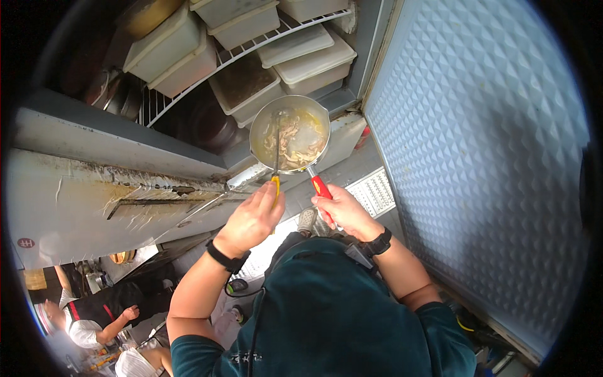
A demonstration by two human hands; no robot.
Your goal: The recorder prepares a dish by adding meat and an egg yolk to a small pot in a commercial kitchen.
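Observation:
My right hand [341,207] grips the red handle [321,187] of a round metal saucepan [253,141], which is held level in front of an open refrigerator. Pale, thin strips of food [289,141], perhaps meat, sit in yellowish liquid inside the pan. My left hand [256,214] is closed around the yellow handle [275,181] of a metal utensil [277,146]. Its shaft reaches over the near rim into the pan, and its tip is too blurred to identify.
Lidded plastic containers [313,61] and an uncovered one [249,94] fill wire shelves [235,56]. The textured door [480,118] stands open at right. Two people in white tops [85,327] are at lower left, beside a worktop [136,264].

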